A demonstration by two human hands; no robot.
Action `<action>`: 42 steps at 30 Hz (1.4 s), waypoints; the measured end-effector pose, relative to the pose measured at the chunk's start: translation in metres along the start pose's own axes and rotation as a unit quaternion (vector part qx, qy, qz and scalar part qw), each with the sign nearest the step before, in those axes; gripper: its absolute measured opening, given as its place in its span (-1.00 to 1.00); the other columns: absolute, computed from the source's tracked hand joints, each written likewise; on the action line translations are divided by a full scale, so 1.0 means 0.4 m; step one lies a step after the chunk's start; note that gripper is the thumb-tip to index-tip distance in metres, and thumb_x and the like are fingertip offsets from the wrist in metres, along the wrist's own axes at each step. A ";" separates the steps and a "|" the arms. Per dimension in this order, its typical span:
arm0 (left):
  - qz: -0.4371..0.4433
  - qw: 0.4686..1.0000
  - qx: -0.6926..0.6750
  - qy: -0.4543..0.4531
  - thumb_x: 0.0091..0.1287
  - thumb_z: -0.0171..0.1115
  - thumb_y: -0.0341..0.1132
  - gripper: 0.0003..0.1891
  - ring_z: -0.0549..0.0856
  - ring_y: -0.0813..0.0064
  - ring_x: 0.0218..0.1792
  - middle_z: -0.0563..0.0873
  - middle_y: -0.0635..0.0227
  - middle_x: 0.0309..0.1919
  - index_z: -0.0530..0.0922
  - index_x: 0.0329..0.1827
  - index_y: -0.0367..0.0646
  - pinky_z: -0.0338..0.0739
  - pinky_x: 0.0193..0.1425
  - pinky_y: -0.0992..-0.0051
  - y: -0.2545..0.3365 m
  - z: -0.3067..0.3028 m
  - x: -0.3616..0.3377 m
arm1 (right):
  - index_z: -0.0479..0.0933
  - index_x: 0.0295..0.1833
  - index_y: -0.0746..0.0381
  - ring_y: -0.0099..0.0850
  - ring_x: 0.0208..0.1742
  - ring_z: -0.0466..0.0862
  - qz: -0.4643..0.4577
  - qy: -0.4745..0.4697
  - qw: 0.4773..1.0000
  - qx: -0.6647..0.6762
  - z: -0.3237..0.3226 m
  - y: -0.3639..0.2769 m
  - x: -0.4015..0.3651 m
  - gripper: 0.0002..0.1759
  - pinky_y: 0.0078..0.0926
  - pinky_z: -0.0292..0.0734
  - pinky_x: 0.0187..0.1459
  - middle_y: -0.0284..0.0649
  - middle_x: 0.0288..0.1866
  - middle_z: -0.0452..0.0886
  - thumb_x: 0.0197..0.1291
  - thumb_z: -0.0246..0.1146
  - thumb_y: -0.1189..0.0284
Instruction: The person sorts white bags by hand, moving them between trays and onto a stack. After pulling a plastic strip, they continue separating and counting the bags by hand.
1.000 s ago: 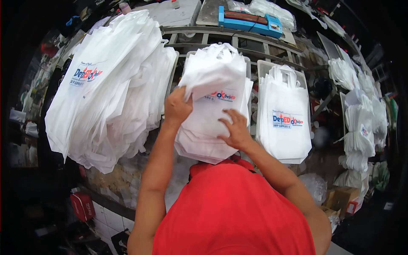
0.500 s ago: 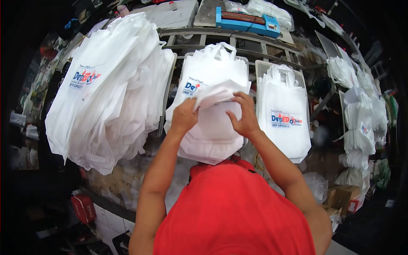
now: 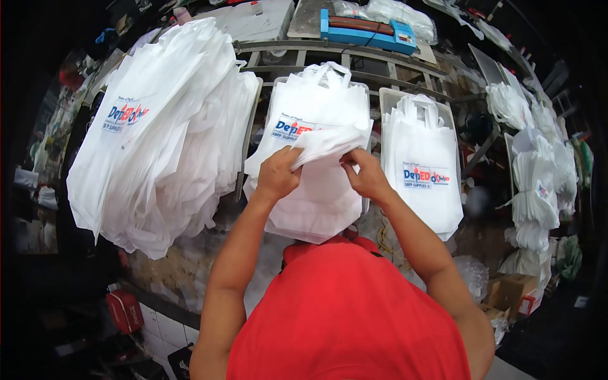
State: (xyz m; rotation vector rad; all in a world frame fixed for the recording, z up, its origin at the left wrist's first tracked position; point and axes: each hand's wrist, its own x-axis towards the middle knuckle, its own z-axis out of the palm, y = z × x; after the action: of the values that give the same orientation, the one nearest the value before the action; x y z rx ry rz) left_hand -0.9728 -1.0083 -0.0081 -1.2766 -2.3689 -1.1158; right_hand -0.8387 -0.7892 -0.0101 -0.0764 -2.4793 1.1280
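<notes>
A stack of white fabric tote bags [image 3: 316, 206] with printed lettering lies in front of me in the middle. The lower part of its top bag [image 3: 335, 140] is folded up over part of the print. My left hand [image 3: 280, 173] is closed on the left end of that fold. At the other end, my right hand [image 3: 367, 174] pinches the cloth between thumb and fingers. The tote's loop handles point away from me at the far end.
A tall heap of white totes [image 3: 152, 145] leans at the left. On the right lies another tote stack [image 3: 423, 171] on a board. Behind are a metal frame [image 3: 278, 47] and a blue machine with a roller [image 3: 367, 31]. More bags hang at the far right.
My right hand has come down and its spread fingers have closed on the cloth. The folded edge has dropped lower, baring more of the print. My left hand has shifted slightly.
</notes>
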 end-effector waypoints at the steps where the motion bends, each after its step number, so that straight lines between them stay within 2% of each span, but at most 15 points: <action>1: -0.016 1.000 -0.007 -0.013 0.16 0.40 -0.46 -0.67 0.74 -0.05 -0.17 0.75 0.13 -0.18 0.68 0.02 -0.18 0.67 -0.09 0.14 -0.002 0.002 -0.003 | 0.62 -0.22 0.30 -0.05 -0.13 0.70 0.020 -0.023 0.999 0.013 -0.009 -0.006 0.019 -0.95 -0.20 0.61 -0.06 -0.07 -0.20 0.70 0.21 0.34 0.59; 4: -0.032 0.999 -0.011 -0.016 0.18 0.40 -0.45 -0.69 0.73 -0.07 -0.16 0.75 0.11 -0.16 0.68 0.02 -0.18 0.66 -0.10 0.13 -0.007 -0.001 0.004 | 0.63 -0.23 0.32 -0.15 -0.16 0.76 0.056 -0.079 0.995 0.002 -0.028 -0.013 0.038 -0.93 -0.27 0.64 -0.09 -0.07 -0.23 0.75 0.20 0.37 0.55; 6: -0.033 0.999 -0.010 -0.010 0.19 0.40 -0.44 -0.69 0.73 -0.09 -0.15 0.75 0.10 -0.15 0.68 0.02 -0.19 0.66 -0.10 0.12 -0.010 -0.002 0.006 | 0.68 -0.19 0.33 -0.28 -0.14 0.79 0.256 -0.219 0.940 0.055 -0.045 -0.018 0.041 -0.87 -0.35 0.64 -0.06 -0.10 -0.21 0.80 0.20 0.41 0.50; 10: -0.038 0.998 -0.034 -0.034 0.23 0.42 -0.39 -0.71 0.72 -0.11 -0.15 0.75 0.07 -0.16 0.68 0.02 -0.19 0.64 -0.11 0.10 -0.012 -0.003 0.010 | 0.71 -0.10 0.37 -0.39 -0.09 0.80 0.218 -0.262 0.940 0.028 -0.060 0.002 0.055 -0.81 -0.42 0.64 -0.03 -0.13 -0.18 0.83 0.25 0.41 0.47; 20: -0.004 0.999 -0.028 -0.035 0.25 0.45 -0.32 -0.70 0.74 -0.10 -0.18 0.75 0.04 -0.24 0.66 0.00 -0.20 0.64 -0.13 0.08 0.060 -0.019 0.024 | 0.64 -0.06 0.38 -0.42 -0.22 0.76 0.184 -0.047 0.976 0.105 -0.031 0.011 0.081 -0.79 -0.44 0.61 -0.08 -0.15 -0.30 0.78 0.40 0.29 0.43; 23: -0.087 0.989 0.056 -0.108 0.21 0.45 -0.34 -0.70 0.74 -0.12 -0.20 0.76 0.04 -0.26 0.65 -0.02 -0.20 0.64 -0.14 0.06 -0.002 0.014 0.019 | 0.62 -0.07 0.34 -0.27 0.06 0.72 0.202 -0.063 0.963 0.167 -0.031 0.013 0.059 -0.85 -0.38 0.56 0.12 -0.07 -0.04 0.75 0.35 0.27 0.48; 25: -0.081 0.994 0.049 -0.051 0.21 0.43 -0.37 -0.73 0.74 -0.12 -0.20 0.76 0.04 -0.26 0.64 -0.04 -0.20 0.64 -0.14 0.04 -0.021 0.001 0.030 | 0.62 -0.04 0.28 -0.06 0.40 0.49 -0.024 0.133 0.988 0.074 -0.029 0.031 -0.009 -0.82 -0.24 0.39 0.35 0.01 0.34 0.55 0.25 0.27 0.53; 26: -0.075 0.996 0.042 0.007 0.20 0.41 -0.39 -0.75 0.74 -0.13 -0.20 0.76 0.03 -0.25 0.64 -0.06 -0.19 0.63 -0.15 0.03 -0.026 -0.003 0.033 | 0.62 -0.04 0.28 -0.06 0.40 0.49 -0.024 0.133 0.988 0.072 -0.037 0.041 -0.054 -0.82 -0.24 0.39 0.35 0.01 0.34 0.55 0.25 0.27 0.53; 28: -0.085 0.996 0.041 0.004 0.21 0.39 -0.42 -0.78 0.74 -0.13 -0.20 0.76 0.04 -0.27 0.63 -0.08 -0.18 0.63 -0.15 0.03 -0.009 -0.026 0.047 | 0.69 -0.11 0.20 0.10 0.55 0.24 -0.059 -0.070 0.966 -0.240 -0.051 0.076 -0.142 -0.83 -0.11 0.22 0.49 -0.08 0.58 0.28 0.18 0.30 0.52; 32: -0.078 0.996 0.023 -0.048 0.23 0.40 -0.36 -0.77 0.74 -0.14 -0.19 0.76 0.03 -0.27 0.64 -0.07 -0.17 0.62 -0.13 0.04 0.000 -0.024 0.047 | 0.73 -0.19 0.19 -0.02 0.40 0.45 -0.053 -0.165 0.942 -0.286 -0.028 0.147 -0.172 -0.89 -0.18 0.38 0.37 -0.09 0.33 0.56 0.19 0.33 0.48; 34: -0.082 0.993 0.013 -0.085 0.24 0.40 -0.32 -0.76 0.73 -0.14 -0.19 0.76 0.03 -0.27 0.64 -0.07 -0.17 0.62 -0.12 0.03 0.008 -0.013 0.031 | 0.74 -0.27 0.21 -0.13 0.20 0.62 0.074 -0.128 0.986 -0.076 -0.014 0.121 -0.082 -0.91 -0.21 0.50 0.20 -0.10 -0.02 0.71 0.20 0.36 0.45; 35: -0.072 0.992 0.006 -0.099 0.26 0.40 -0.30 -0.75 0.73 -0.14 -0.18 0.76 0.03 -0.26 0.63 -0.05 -0.16 0.62 -0.11 0.03 0.015 -0.008 0.025 | 0.71 -0.26 0.25 -0.16 -0.02 0.69 0.052 -0.024 0.997 -0.052 -0.009 0.081 -0.043 -0.92 -0.23 0.55 0.04 -0.11 -0.28 0.71 0.20 0.38 0.46; 38: -0.064 0.990 -0.009 -0.124 0.29 0.41 -0.25 -0.73 0.74 -0.14 -0.14 0.77 0.01 -0.23 0.64 -0.02 -0.15 0.63 -0.09 0.03 0.032 -0.004 0.018 | 0.66 -0.24 0.30 -0.13 -0.11 0.67 0.100 0.038 0.993 0.055 -0.035 -0.020 0.064 -0.89 -0.20 0.54 -0.01 -0.10 -0.30 0.70 0.18 0.42 0.49; 40: -0.072 0.986 0.037 -0.147 0.30 0.40 -0.25 -0.74 0.74 -0.13 -0.14 0.77 0.00 -0.23 0.66 -0.02 -0.14 0.63 -0.10 0.04 0.004 0.009 0.018 | 0.63 -0.15 0.30 -0.10 0.01 0.63 0.136 0.030 0.988 0.072 -0.034 -0.016 0.054 -0.82 -0.20 0.51 0.04 -0.06 -0.11 0.70 0.15 0.45 0.53; 42: -0.082 0.993 0.030 -0.078 0.28 0.39 -0.32 -0.78 0.73 -0.12 -0.18 0.75 0.02 -0.28 0.65 -0.06 -0.15 0.63 -0.14 0.03 -0.025 0.006 0.026 | 0.62 -0.02 0.25 -0.05 0.23 0.55 -0.045 0.157 0.983 -0.084 -0.008 0.036 -0.012 -0.70 -0.19 0.46 0.14 -0.03 0.15 0.62 0.12 0.47 0.54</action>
State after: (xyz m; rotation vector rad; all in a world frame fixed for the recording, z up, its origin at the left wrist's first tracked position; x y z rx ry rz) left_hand -0.9866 -1.0034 -0.0096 -1.2090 -2.6429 -1.0119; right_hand -0.8349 -0.7781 -0.0204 -0.1739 -2.2631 0.7993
